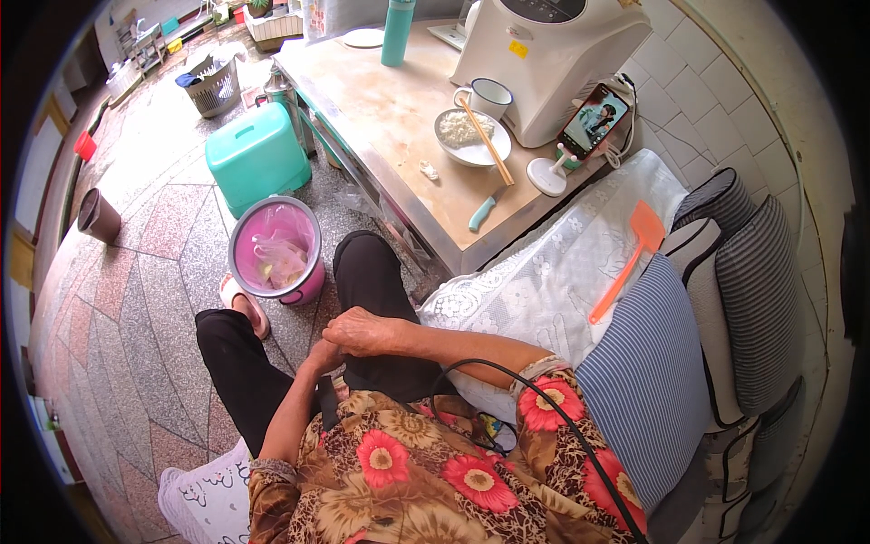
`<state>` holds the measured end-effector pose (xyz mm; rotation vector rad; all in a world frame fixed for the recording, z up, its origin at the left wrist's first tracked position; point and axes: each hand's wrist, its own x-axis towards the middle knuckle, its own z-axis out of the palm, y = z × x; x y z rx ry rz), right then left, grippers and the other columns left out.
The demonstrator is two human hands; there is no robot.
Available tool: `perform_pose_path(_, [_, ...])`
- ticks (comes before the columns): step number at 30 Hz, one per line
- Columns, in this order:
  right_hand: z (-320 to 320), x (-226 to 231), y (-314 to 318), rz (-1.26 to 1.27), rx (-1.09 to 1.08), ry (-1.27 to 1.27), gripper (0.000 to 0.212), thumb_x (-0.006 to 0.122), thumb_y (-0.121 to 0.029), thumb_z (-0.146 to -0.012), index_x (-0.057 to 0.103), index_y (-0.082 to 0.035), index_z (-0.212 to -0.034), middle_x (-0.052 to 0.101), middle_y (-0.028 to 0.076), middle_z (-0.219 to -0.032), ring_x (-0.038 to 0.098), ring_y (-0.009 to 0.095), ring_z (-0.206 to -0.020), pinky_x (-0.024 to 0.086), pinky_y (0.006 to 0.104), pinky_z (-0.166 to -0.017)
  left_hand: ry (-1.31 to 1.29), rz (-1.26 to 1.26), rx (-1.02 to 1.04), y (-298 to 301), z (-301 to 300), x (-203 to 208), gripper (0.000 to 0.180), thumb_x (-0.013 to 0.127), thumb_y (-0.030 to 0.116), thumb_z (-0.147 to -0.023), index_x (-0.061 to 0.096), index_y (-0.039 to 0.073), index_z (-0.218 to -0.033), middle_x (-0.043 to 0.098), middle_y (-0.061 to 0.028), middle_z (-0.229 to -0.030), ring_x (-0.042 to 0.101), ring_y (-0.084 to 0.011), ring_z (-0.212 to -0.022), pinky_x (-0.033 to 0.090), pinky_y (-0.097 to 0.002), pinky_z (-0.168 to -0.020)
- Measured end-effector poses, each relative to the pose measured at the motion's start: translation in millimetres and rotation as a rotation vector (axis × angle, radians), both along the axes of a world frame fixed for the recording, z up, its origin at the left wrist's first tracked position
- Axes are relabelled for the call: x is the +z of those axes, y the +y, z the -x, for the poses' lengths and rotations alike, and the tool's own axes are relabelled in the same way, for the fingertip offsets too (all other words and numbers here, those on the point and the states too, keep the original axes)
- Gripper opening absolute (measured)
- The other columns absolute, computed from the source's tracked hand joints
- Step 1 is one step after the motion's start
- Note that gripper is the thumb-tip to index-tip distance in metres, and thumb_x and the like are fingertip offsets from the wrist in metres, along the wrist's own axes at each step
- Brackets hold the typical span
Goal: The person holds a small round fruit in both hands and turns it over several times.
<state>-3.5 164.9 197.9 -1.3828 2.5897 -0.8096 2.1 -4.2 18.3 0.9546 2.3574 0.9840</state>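
Observation:
Both hands meet over my lap, close to my knees in black trousers. My right hand (361, 332) is closed, its fingers curled in against the left. Below and partly behind it is my left hand (324, 354), also closed. Whatever lies between the fingers, if anything, is hidden. In front of my knees stands a pink bin (308, 285) with a grey rim; a plastic bag (283, 256) with some scraps lies inside. On the table (372, 127) are a bowl of rice (467, 136) with chopsticks (489, 145) across it, a turquoise-handled knife (487, 210) and a small white scrap (429, 170).
A phone (594, 120) leans on a white stand beside a large white water dispenser (544, 68) and an enamel mug (489, 96). An orange fly swatter (625, 258) rests on the lace-covered seat to my right. A turquoise box (258, 159) stands behind the bin.

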Motion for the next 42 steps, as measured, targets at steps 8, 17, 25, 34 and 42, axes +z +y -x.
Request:
perform_pose_path(8, [0,-1,0,0.015,-0.003,0.016,0.013,0.058,-0.009,-0.056,0.056,0.001,-0.065,0.057,0.018,-0.065,0.058,0.034,-0.067,0.045,0.0417,-0.055,-0.06,0.064,0.015,3,-1,12,0.033,0.055,0.004,-0.067,0.056,0.005,-0.1,0.056,-0.0133,-0.105,0.048,-0.026,-0.105,0.037,-0.0336,-0.088])
perform_pose_path(17, [0,4,-1,-0.1,0.031,-0.043,0.011,0.055,-0.007,-0.063,0.052,0.001,-0.07,0.056,0.016,-0.072,0.057,0.033,-0.072,0.044,0.0402,-0.058,0.004,0.095,0.008,-3,0,-9,0.037,0.055,0.009,-0.068,0.053,0.006,-0.105,0.056,-0.0183,-0.102,0.052,-0.0326,-0.097,0.042,-0.039,-0.078])
perform_pose_path(25, [1,-1,1,-0.098,0.025,-0.026,0.012,0.056,-0.008,-0.062,0.051,0.001,-0.07,0.056,0.016,-0.07,0.057,0.033,-0.071,0.044,0.0398,-0.058,-0.089,0.125,0.002,5,1,10,0.041,0.051,0.004,-0.069,0.051,0.006,-0.109,0.051,-0.015,-0.113,0.043,-0.0278,-0.112,0.034,-0.0348,-0.093])
perform_pose_path(34, [0,-6,0,0.017,-0.002,0.003,0.013,0.057,-0.009,-0.056,0.057,0.001,-0.064,0.057,0.018,-0.064,0.058,0.034,-0.067,0.045,0.041,-0.054,0.034,0.005,0.006,4,0,6,0.034,0.053,0.01,-0.071,0.053,0.006,-0.104,0.056,-0.0181,-0.103,0.052,-0.0325,-0.098,0.042,-0.039,-0.08])
perform_pose_path(42, [0,-6,1,0.038,-0.001,0.002,0.012,0.057,-0.009,-0.057,0.056,0.001,-0.064,0.057,0.018,-0.064,0.057,0.035,-0.067,0.045,0.0416,-0.054,-0.108,0.108,0.03,7,-1,21,0.038,0.053,0.002,-0.067,0.054,0.005,-0.105,0.055,-0.0137,-0.108,0.047,-0.0262,-0.107,0.036,-0.0339,-0.089])
